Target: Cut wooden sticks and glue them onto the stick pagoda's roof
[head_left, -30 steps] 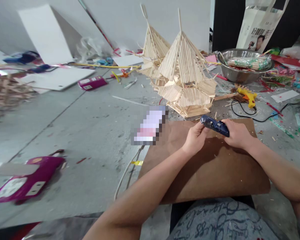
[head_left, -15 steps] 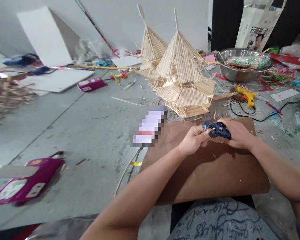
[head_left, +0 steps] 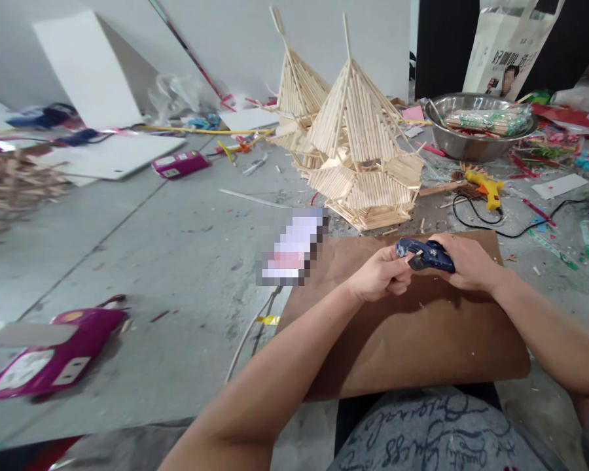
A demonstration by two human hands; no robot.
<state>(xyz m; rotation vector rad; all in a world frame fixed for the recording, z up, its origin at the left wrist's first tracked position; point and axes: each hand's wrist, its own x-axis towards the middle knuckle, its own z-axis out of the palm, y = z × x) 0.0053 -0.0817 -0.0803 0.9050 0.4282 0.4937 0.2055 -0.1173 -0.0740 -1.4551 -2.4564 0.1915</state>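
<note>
My right hand (head_left: 471, 263) is wrapped round a dark blue hand tool (head_left: 432, 255), which looks like a cutter with a rounded head. It is held just above a brown paper sheet (head_left: 407, 347). My left hand (head_left: 380, 273) is closed in a pinch at the head of the tool, thumb against its near side. Whatever lies between those fingers is too small or hidden to name. Just beyond both hands stands a model of pale wooden sticks (head_left: 368, 131) with a pointed roof, and a similar model (head_left: 299, 88) is behind it.
A phone (head_left: 294, 245) with a cable lies left of the paper. Purple power strips (head_left: 78, 347) are at the left. Back right are a metal bowl (head_left: 481, 147) of packed sticks and a yellow glue gun (head_left: 485, 186) with a trailing black cord. Loose sticks (head_left: 14, 190) pile up far left.
My left hand has shifted very slightly at the tool, its lower fingers curled a little differently. My right hand and the tool stay almost in place.
</note>
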